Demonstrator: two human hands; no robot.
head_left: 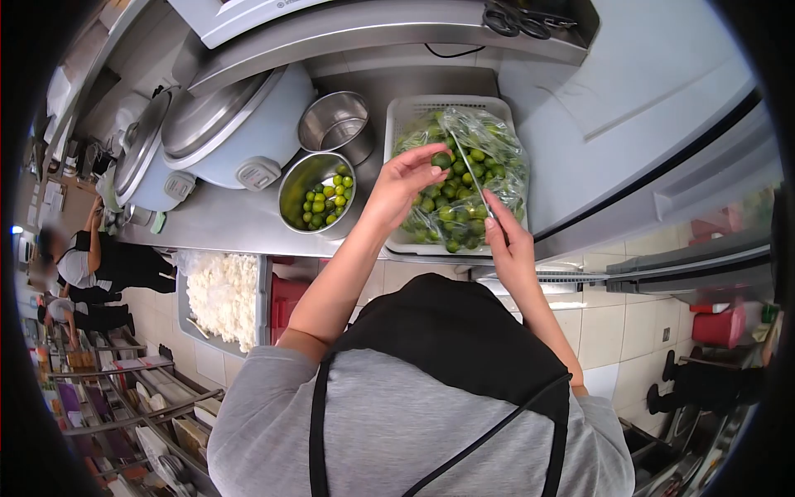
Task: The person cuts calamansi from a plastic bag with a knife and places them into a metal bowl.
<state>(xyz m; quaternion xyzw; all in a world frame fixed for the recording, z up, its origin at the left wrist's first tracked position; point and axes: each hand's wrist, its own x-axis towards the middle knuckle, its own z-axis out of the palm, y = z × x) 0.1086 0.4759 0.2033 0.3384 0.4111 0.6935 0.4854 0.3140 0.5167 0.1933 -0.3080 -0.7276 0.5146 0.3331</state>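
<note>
My left hand (404, 184) pinches a small green lime (441, 161) between thumb and fingertips. In my right hand (508, 237) is a knife (469, 168), its narrow blade pointing up and to the left, close beside the lime. Both hands are over a clear plastic bag (515, 157) full of small green limes, which lies open in a white plastic basket (401, 108). To the left of my left arm, a round steel pot (286, 197) contains several green and yellowish limes. Whether the held lime is cut I cannot tell.
Behind the lime pot stands a second steel pot (335, 124). Two large rice cookers (240, 137) fill the counter's left side. Scissors (515, 20) lie on the shelf above. A grey tub (263, 290) of white food sits below the counter. Other people (95, 257) stand far left.
</note>
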